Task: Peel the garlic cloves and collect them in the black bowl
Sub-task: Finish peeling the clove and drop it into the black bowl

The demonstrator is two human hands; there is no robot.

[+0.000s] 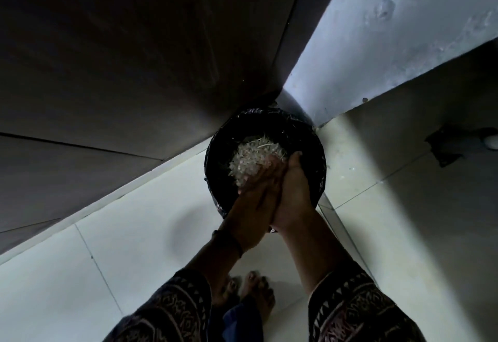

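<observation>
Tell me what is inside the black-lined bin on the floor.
Only the black liner and a pale heap of garlic skins at the tips of the left hand and right hand show; these cover the bottom.

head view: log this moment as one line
stage: dumping waste | left hand + right hand: pressed side by side, carrying garlic skins | where: over black-lined bin | black bowl: not in view
</observation>
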